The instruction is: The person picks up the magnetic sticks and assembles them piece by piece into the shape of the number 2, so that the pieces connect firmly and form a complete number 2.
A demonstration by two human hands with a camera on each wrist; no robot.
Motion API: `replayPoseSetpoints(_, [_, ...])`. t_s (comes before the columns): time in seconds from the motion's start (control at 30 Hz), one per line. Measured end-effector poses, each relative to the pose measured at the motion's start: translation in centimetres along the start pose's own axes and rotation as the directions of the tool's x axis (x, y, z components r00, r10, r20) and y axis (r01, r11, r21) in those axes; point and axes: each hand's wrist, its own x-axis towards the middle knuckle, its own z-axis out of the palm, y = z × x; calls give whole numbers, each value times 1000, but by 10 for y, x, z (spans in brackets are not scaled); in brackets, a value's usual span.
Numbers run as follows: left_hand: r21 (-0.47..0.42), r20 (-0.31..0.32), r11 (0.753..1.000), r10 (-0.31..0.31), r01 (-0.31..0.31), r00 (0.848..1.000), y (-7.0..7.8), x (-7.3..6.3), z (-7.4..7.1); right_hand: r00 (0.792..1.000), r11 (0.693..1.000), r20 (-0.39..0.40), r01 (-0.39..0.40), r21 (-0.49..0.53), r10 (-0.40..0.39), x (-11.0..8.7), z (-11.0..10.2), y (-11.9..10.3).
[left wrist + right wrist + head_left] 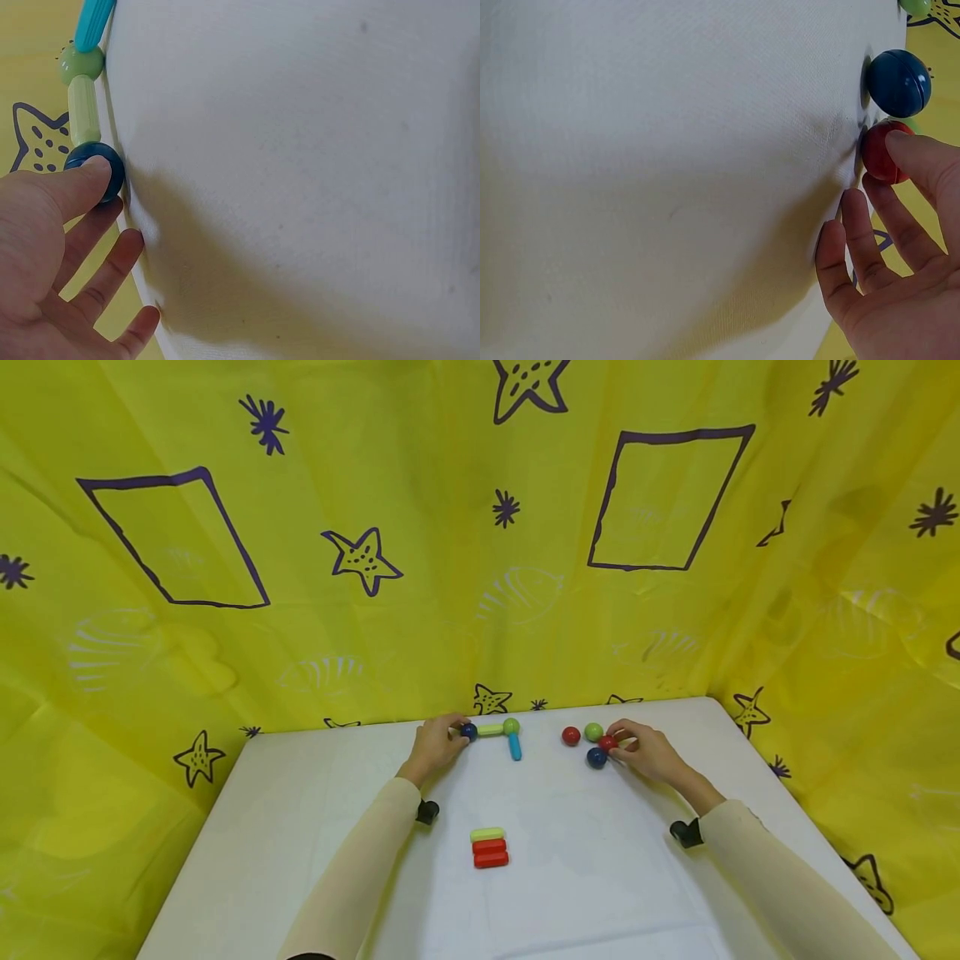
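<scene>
My left hand [435, 746] pinches a dark blue ball [96, 171] between thumb and fingers near the back edge of the table. Joined to that ball is a pale yellow-green stick [491, 730], which leads to a green ball [512, 726]. From the green ball a light blue stick [515, 747] points toward me. On the right, my right hand [647, 752] pinches a red ball [886, 152] with thumb and forefinger, its other fingers spread on the table. Close by it lie another dark blue ball [900, 83], a green ball [594, 732] and a second red ball [572, 736].
Nearer me on the white table [585, 885], a pale yellow stick [487, 835] and two red sticks [491, 860] lie side by side between the arms. A yellow curtain [435, 635] printed with stars and shells rises behind the table and along its sides.
</scene>
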Motion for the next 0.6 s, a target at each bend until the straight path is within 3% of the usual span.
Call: replayPoseSetpoints(0.6, [-11, 12, 1000, -21, 21, 1000, -1, 1, 0, 1000, 1000, 17, -3, 7, 3, -8, -5, 2])
